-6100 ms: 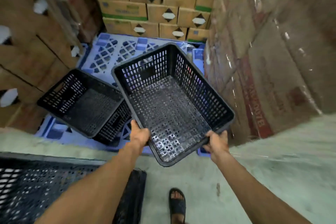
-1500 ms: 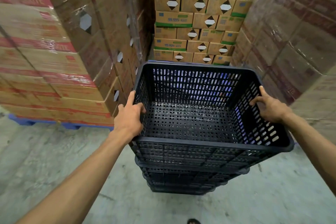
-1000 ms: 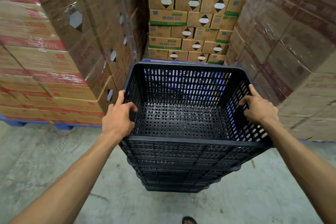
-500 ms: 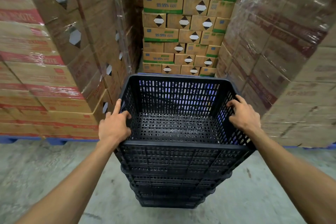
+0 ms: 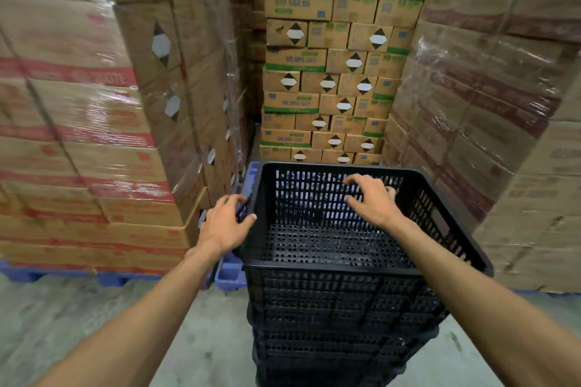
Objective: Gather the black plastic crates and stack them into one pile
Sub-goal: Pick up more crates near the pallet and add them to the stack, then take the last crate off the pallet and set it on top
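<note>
A pile of several nested black plastic crates (image 5: 342, 317) stands on the concrete floor in front of me. The top crate (image 5: 333, 248) is empty, and its perforated bottom shows. My left hand (image 5: 223, 223) is on the outside of the top crate's left wall, with the thumb on the rim and the fingers curled against the wall. My right hand (image 5: 372, 198) hovers over the inside of the top crate with its fingers spread, holding nothing. The lower crates are partly hidden by my arms.
Shrink-wrapped cardboard boxes (image 5: 94, 122) tower on the left on a blue pallet (image 5: 229, 276). More wrapped boxes (image 5: 490, 110) stand on the right. Green-striped cartons (image 5: 330, 72) close the far end. Grey concrete floor (image 5: 63, 324) lies at the lower left.
My right hand has let go of the top crate's right wall and moved inward over the crate. My left hand has slid further along the left wall. The view has shifted left.
</note>
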`<state>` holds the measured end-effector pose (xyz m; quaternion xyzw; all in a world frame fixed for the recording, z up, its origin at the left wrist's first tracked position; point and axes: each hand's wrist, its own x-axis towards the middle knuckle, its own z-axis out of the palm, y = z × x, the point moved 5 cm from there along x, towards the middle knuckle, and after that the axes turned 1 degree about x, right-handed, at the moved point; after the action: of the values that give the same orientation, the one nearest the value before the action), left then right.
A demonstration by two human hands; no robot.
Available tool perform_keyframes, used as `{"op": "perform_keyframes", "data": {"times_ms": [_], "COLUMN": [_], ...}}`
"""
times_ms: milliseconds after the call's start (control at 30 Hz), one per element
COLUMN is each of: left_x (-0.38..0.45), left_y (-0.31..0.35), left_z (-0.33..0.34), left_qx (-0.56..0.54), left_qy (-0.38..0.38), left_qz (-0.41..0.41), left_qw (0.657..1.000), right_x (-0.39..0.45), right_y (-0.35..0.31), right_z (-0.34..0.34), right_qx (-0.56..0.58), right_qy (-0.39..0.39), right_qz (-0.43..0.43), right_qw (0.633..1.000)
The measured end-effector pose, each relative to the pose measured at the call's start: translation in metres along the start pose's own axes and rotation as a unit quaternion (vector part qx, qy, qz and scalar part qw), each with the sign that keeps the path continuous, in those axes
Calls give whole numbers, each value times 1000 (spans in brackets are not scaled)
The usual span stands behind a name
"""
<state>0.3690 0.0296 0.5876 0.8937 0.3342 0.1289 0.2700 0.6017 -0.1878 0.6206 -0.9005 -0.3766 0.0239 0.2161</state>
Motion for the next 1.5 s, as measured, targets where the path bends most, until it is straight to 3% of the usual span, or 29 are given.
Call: {"op": "perform_keyframes", "data": {"times_ms": [133, 300, 533, 833, 1067, 1200, 1500], "left_x": [12, 42, 130, 246, 327, 374, 465], "left_y": [-43, -86, -152, -224, -258, -295, -317], "left_z": [-29, -52, -78, -96, -49, -18, 90], "left_qx": [-51, -115, -108, -125, -132, -131, -102], "left_qy": [-38, -87, -125, -125, -251, -326, -422], "left_qz": [-50, -71, -75, -87, -61, -85, -108], "left_qw": [997, 987, 983, 980, 957, 932, 894], "right_x": [23, 69, 169, 280, 331, 361, 371], "right_y": [-83, -155, -237, -273, -261, -239, -144], "right_z": [17, 35, 97, 172, 233, 258, 375], "right_qx": [67, 139, 153, 163, 247, 276, 352], "right_qy": [-42, -92, -160, -233, -285, -201, -124], "right_qz": [-88, -119, -136, -28, 86, 163, 383], "right_qw": [993, 979, 966, 958, 922, 926, 845]}}
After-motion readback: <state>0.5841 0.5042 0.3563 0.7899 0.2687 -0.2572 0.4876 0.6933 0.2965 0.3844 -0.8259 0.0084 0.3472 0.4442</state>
